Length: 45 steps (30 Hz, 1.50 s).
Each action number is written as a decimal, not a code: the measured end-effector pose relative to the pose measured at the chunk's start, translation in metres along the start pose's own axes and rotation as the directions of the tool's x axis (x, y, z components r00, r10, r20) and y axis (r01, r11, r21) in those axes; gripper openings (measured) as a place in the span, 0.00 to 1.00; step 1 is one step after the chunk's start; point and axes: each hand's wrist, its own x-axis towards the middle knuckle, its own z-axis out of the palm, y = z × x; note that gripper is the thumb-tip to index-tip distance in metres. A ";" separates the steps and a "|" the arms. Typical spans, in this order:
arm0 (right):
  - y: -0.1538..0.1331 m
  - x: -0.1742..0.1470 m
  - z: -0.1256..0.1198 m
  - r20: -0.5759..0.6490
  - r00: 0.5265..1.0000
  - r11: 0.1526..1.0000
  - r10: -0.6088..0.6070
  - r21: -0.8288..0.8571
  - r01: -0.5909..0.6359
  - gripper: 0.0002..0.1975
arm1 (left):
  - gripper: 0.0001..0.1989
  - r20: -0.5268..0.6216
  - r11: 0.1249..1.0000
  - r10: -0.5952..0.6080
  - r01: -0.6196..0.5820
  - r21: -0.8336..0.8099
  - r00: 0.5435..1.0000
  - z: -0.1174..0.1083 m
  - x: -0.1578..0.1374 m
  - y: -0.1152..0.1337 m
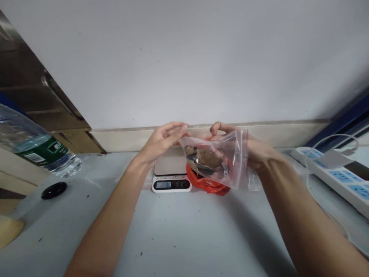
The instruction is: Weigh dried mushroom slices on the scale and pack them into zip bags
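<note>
A clear zip bag (235, 157) with a red line along its seal lies sideways in the air between my hands. Brown and dark pieces (209, 158) show through its film; I cannot tell whether all of them are inside. My left hand (164, 140) pinches the bag's left corner. Behind the bag's right part is my right hand (229, 130), its index finger curled and its other fingers partly hidden, closed on the bag. Below hangs or lies a red plastic bag (207, 184), close against a white kitchen scale (172, 186) with a lit display.
On the left stand a water bottle (43, 148) with a green label and a black oval object (54, 190). At right lie a white power strip (340, 179) and a cable. A wall (196, 69) closes off the back of the grey table (173, 238).
</note>
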 end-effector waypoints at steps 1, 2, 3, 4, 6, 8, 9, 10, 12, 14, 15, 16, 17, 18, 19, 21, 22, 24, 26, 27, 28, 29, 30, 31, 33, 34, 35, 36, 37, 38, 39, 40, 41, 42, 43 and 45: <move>0.001 0.001 0.002 0.013 1.000 1.000 -0.016 0.013 0.016 0.22 | 0.23 0.058 1.000 -0.025 0.026 -0.016 0.998 -0.001 -0.001 0.000; 0.002 0.002 0.003 0.019 1.000 1.000 -0.022 0.018 0.022 0.22 | 0.24 0.100 0.999 -0.034 0.037 -0.027 0.994 -0.001 -0.001 0.000; 0.003 0.003 0.004 0.009 1.000 1.000 -0.019 0.016 0.019 0.23 | 0.24 0.114 0.999 -0.024 0.028 -0.030 0.993 -0.001 -0.001 0.000; 0.005 0.005 0.004 -0.013 1.000 1.000 -0.008 0.012 0.008 0.23 | 0.24 0.095 1.000 -0.004 0.006 -0.020 0.995 -0.001 -0.001 -0.001; 0.008 0.009 0.002 -0.067 0.997 1.000 0.028 0.011 -0.027 0.22 | 0.23 -0.005 0.997 0.046 -0.045 0.059 0.999 -0.003 0.001 -0.003; 0.011 0.012 -0.004 -0.079 0.993 0.996 0.086 0.013 -0.085 0.23 | 0.22 -0.116 0.977 0.105 -0.080 0.197 0.988 -0.008 0.003 -0.005; 0.012 0.013 -0.006 -0.066 0.991 0.994 0.112 0.008 -0.112 0.25 | 0.22 -0.160 0.960 0.132 -0.086 0.265 0.978 -0.012 0.004 -0.006; 0.012 0.014 -0.009 -0.051 0.990 0.992 0.129 -0.009 -0.130 0.28 | 0.22 -0.194 0.942 0.154 -0.084 0.325 0.969 -0.017 0.004 -0.007; 0.009 0.012 -0.011 -0.044 0.991 0.986 0.128 -0.106 -0.132 0.29 | 0.23 -0.229 0.905 0.175 -0.064 0.421 0.958 -0.026 0.003 -0.007; 0.005 0.009 -0.008 -0.057 0.993 0.963 0.101 -0.245 -0.112 0.23 | 0.24 -0.238 0.874 0.175 -0.039 0.484 0.955 -0.034 0.001 -0.006; 0.003 0.008 -0.006 -0.061 0.993 0.946 0.096 -0.306 -0.111 0.20 | 0.24 -0.238 0.863 0.178 -0.035 0.505 0.955 -0.036 0.001 -0.006; 0.001 0.007 -0.003 -0.060 0.993 0.929 0.103 -0.350 -0.118 0.18 | 0.24 -0.238 0.854 0.183 -0.034 0.519 0.954 -0.038 0.000 -0.006; 0.001 0.007 -0.001 -0.060 0.991 0.919 0.117 -0.373 -0.131 0.17 | 0.24 -0.239 0.850 0.188 -0.036 0.526 0.953 -0.038 0.000 -0.007; 0.000 0.007 0.002 -0.062 0.989 0.914 0.131 -0.379 -0.145 0.17 | 0.24 -0.240 0.848 0.194 -0.039 0.529 0.951 -0.038 0.001 -0.008; 0.001 0.007 0.004 -0.066 0.988 0.914 0.141 -0.375 -0.156 0.17 | 0.24 -0.241 0.846 0.198 -0.042 0.531 0.950 -0.038 0.001 -0.009; 0.003 0.009 0.007 -0.071 0.986 0.920 0.151 -0.356 -0.166 0.16 | 0.22 -0.240 0.840 0.201 -0.042 0.540 0.950 -0.037 0.002 -0.012; 0.005 0.010 0.007 -0.071 0.986 0.924 0.151 -0.345 -0.166 0.16 | 0.22 -0.238 0.832 0.205 -0.041 0.553 0.949 -0.036 0.002 -0.013; 0.008 0.013 0.008 -0.072 0.986 0.928 0.148 -0.334 -0.164 0.17 | 0.21 -0.232 0.794 0.222 -0.037 0.607 0.947 -0.038 0.003 -0.015; 0.011 0.015 0.009 -0.083 0.987 0.924 0.138 -0.348 -0.159 0.19 | 0.20 -0.220 0.738 0.215 -0.011 0.675 0.952 -0.042 0.002 -0.015; 0.012 0.016 0.009 -0.091 0.988 0.920 0.129 -0.360 -0.153 0.20 | 0.19 -0.208 0.709 0.195 0.009 0.705 0.958 -0.044 0.001 -0.014; 0.014 0.017 0.010 -0.097 0.988 0.916 0.119 -0.374 -0.147 0.21 | 0.17 -0.193 0.680 0.175 0.023 0.733 0.965 -0.046 0.000 -0.013; 0.015 0.018 0.011 -0.099 0.989 0.909 0.110 -0.393 -0.140 0.21 | 0.15 -0.175 0.648 0.169 0.024 0.761 0.970 -0.047 -0.001 -0.011; 0.017 0.019 0.013 -0.095 0.990 0.900 0.104 -0.415 -0.134 0.22 | 0.12 -0.151 0.617 0.179 0.008 0.787 0.972 -0.047 -0.002 -0.008; 0.019 0.020 0.014 -0.086 0.991 0.890 0.099 -0.438 -0.127 0.22 | 0.10 -0.118 0.592 0.198 -0.023 0.805 0.973 -0.045 -0.003 -0.005; 0.022 0.023 0.017 -0.065 0.994 0.872 0.088 -0.478 -0.109 0.23 | 0.09 -0.021 0.587 0.199 -0.102 0.803 0.980 -0.036 -0.005 0.003; 0.024 0.023 0.017 -0.059 0.995 0.867 0.083 -0.488 -0.102 0.24 | 0.12 0.049 0.625 0.142 -0.127 0.770 0.989 -0.029 -0.007 0.006; 0.025 0.024 0.018 -0.053 0.995 0.865 0.087 -0.491 -0.102 0.24 | 0.15 0.139 0.677 0.040 -0.129 0.725 0.989 -0.022 -0.008 0.009; 0.027 0.025 0.019 -0.045 0.994 0.866 0.101 -0.488 -0.110 0.25 | 0.16 0.238 0.714 -0.076 -0.114 0.691 0.968 -0.015 -0.010 0.012; 0.028 0.025 0.019 -0.041 0.993 0.868 0.114 -0.481 -0.120 0.25 | 0.16 0.296 0.735 -0.136 -0.104 0.670 0.946 -0.009 -0.011 0.013; 0.029 0.025 0.019 -0.045 0.992 0.873 0.118 -0.471 -0.125 0.25 | 0.16 0.324 0.748 -0.166 -0.095 0.657 0.931 -0.004 -0.012 0.014; 0.030 0.026 0.019 -0.053 0.992 0.880 0.114 -0.457 -0.126 0.26 | 0.16 0.336 0.752 -0.176 -0.093 0.652 0.925 -0.001 -0.012 0.013; 0.031 0.026 0.020 -0.062 0.993 0.888 0.104 -0.443 -0.121 0.26 | 0.16 0.330 0.754 -0.167 -0.095 0.650 0.929 0.000 -0.013 0.012; 0.032 0.026 0.020 -0.072 0.994 0.896 0.088 -0.431 -0.111 0.26 | 0.15 0.321 0.758 -0.154 -0.096 0.645 0.935 0.000 -0.012 0.011; 0.033 0.027 0.021 -0.081 0.994 0.902 0.068 -0.421 -0.096 0.26 | 0.16 0.313 0.766 -0.143 -0.096 0.636 0.939 -0.001 -0.012 0.010; 0.034 0.027 0.022 -0.085 0.995 0.906 0.050 -0.415 -0.081 0.26 | 0.16 0.309 0.776 -0.140 -0.090 0.624 0.941 -0.002 -0.012 0.009; 0.034 0.027 0.024 -0.077 0.996 0.912 0.044 -0.404 -0.072 0.27 | 0.16 0.308 0.799 -0.154 -0.065 0.597 0.939 -0.006 -0.011 0.008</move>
